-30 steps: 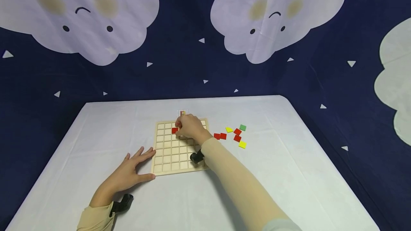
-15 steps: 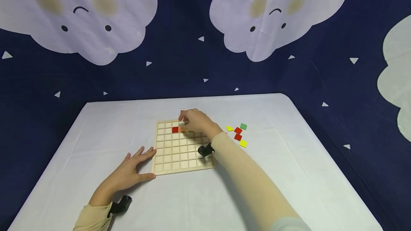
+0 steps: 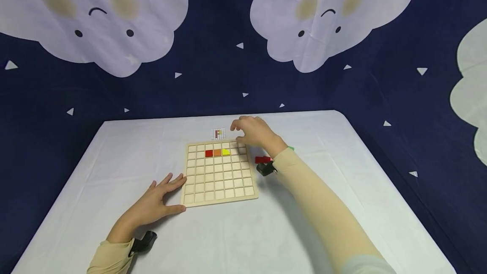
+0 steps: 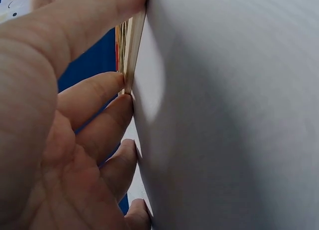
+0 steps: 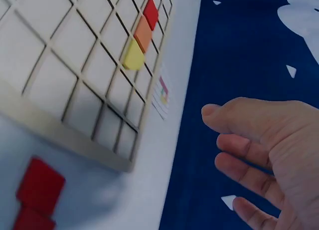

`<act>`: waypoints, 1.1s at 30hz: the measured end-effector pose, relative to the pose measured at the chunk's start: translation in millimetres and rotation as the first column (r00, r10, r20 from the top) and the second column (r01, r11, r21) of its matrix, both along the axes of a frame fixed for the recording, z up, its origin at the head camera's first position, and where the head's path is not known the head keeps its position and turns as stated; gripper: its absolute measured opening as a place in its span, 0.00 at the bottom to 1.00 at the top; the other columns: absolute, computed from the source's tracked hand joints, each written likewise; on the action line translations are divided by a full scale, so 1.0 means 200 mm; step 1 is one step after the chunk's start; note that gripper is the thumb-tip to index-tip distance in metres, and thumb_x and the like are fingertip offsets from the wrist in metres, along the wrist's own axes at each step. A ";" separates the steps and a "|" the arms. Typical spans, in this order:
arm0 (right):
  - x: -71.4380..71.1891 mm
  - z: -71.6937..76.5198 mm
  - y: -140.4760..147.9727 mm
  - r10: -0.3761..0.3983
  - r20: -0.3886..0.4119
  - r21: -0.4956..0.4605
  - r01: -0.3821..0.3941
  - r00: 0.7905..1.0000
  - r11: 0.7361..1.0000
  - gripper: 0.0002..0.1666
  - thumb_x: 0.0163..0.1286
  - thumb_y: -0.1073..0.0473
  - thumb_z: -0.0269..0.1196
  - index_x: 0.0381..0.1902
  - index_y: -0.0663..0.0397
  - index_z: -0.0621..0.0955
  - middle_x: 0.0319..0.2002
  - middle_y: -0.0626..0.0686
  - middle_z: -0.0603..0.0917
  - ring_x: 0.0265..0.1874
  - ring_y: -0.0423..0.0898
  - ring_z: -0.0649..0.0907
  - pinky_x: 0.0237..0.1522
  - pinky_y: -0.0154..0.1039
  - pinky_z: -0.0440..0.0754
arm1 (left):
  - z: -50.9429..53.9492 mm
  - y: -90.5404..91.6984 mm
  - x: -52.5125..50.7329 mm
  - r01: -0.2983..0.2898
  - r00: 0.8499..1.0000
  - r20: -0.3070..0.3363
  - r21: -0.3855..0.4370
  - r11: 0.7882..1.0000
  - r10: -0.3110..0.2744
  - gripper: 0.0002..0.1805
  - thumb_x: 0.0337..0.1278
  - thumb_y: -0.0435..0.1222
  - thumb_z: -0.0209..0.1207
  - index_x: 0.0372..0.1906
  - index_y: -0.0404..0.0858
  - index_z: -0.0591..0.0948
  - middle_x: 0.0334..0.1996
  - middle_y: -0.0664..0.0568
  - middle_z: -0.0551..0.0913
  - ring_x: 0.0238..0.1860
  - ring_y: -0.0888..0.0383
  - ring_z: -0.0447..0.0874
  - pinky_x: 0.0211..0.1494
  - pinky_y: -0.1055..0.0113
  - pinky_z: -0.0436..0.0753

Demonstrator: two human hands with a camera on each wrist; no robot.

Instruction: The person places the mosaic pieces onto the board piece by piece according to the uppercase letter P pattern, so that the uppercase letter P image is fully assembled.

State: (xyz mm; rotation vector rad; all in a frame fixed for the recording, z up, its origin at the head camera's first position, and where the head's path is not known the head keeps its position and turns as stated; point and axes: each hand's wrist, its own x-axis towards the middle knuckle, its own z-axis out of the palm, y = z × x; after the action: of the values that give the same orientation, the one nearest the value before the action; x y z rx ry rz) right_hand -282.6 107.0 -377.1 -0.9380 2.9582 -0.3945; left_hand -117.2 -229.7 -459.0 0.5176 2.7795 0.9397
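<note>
- The white table (image 3: 125, 160) is carrying everything; loose pieces on it could be skidding if a sleeve is brushing past.
- The wooden grid board (image 3: 218, 174) is lying flat on the table; with a hand touching only its left edge, an off-centre push could be turning it.
- The left hand (image 3: 150, 206) is touching that edge, thumb and fingers spreading wide and gripping nothing; by pressing too hard it could be shoving the board.
- The right hand (image 3: 255, 132) is hovering near the board's far right corner, thumb and fingers standing apart with nothing showing between them; by dipping low it could be catching the frame.
- The black wrist camera (image 3: 265, 169) is hanging close to the loose red tiles (image 3: 262, 160); a lowering arm could be dragging them.
- The pattern card (image 3: 218, 133) is lying just beyond the board's far edge; a sliding board could be nudging it.
- The red tile (image 3: 209, 153), orange tile (image 3: 217, 152) and yellow tile (image 3: 226, 152) are sitting side by side in the second row from the far edge; a careless fingertip could be flicking one out.
- The card's tiny printed squares are showing red and yellow; no brand, label or writing is reading clearly anywhere.
</note>
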 end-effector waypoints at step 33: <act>0.15 -0.11 0.46 -0.102 0.419 -0.045 0.133 0.902 0.990 0.29 0.68 0.57 0.76 0.66 0.54 0.85 0.63 0.56 0.87 0.66 0.58 0.83 0.71 0.56 0.81 | 0.01 0.00 0.01 -0.001 1.000 0.012 0.000 1.000 0.001 0.48 0.53 0.51 0.79 0.78 0.39 0.74 0.81 0.40 0.69 0.85 0.27 0.52 0.79 0.18 0.43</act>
State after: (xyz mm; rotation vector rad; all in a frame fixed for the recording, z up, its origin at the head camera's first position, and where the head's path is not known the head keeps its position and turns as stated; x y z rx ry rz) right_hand -253.1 199.2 -398.8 -0.5867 2.6255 -0.6226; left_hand -115.1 -229.6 -457.4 0.5093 2.7692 0.9400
